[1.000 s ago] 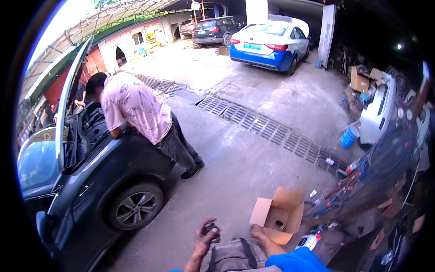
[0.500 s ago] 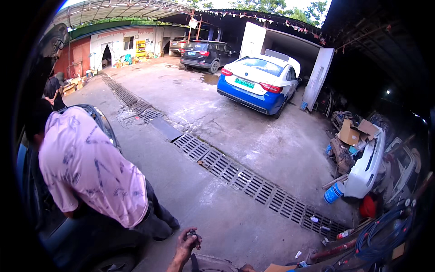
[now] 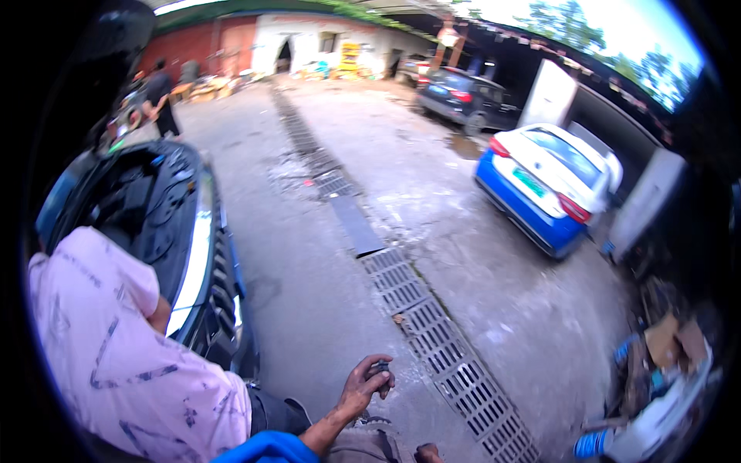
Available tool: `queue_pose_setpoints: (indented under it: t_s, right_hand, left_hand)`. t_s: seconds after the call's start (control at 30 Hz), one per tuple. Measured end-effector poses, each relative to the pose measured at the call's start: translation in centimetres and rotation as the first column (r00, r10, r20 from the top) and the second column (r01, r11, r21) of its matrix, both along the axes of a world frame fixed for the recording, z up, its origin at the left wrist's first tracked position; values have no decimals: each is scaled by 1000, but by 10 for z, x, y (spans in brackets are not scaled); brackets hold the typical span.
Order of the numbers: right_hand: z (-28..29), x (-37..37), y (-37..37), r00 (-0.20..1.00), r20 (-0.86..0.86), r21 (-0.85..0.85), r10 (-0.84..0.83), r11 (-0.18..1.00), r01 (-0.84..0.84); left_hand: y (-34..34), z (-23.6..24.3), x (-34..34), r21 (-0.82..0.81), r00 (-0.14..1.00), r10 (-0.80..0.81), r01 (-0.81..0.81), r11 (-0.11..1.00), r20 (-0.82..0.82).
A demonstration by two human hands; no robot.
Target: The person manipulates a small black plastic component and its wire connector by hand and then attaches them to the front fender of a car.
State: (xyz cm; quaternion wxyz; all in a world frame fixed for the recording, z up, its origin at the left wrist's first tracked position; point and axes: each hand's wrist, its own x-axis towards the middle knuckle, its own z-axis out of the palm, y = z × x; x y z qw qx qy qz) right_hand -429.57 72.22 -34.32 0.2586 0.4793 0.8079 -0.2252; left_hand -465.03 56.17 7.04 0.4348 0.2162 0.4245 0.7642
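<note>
My left hand [image 3: 369, 383], at the end of a blue sleeve [image 3: 270, 447], is raised at the lower middle. Its fingers are curled round a small dark object [image 3: 380, 367], mostly covered, whose kind I cannot make out. Only a bit of my right hand [image 3: 427, 453] shows at the bottom edge, and its fingers are hidden. Close on my left, a person in a pink patterned shirt [image 3: 131, 355] bends at the front of a dark car [image 3: 220, 309]. The car's engine bay [image 3: 143, 201] is uncovered.
A slotted drain grate [image 3: 432, 328] crosses the concrete floor diagonally. Beyond it stands a white and blue car [image 3: 532, 189], with a black car [image 3: 471, 100] farther back. Scrap and cardboard [image 3: 664, 339] are piled at the right. Another person [image 3: 160, 100] stands at the far left.
My view has swung left, bringing the engine bay into sight and shifting the parked cars rightward. My left hand sits farther right and higher in the picture, still curled round the dark object.
</note>
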Motion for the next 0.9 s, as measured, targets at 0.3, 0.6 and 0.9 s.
queue_pose_setpoints:
  t_s: [0.3,0.6,0.9]
  right_hand:
    - [157,-521,208,675,-642,-477,-363,879,20]
    - [50,-694,214,999,-18,-557,-43,830,26]
    - [60,-1050,287,975,-67,-501,-211,852,150]
  left_hand:
    - [67,11,-260,-124,854,518,-520,845,-48]
    - [115,-33,-537,-74,754,657,-655,752,2]
    - [112,24,-836,43,609,783,-785,618,-131]
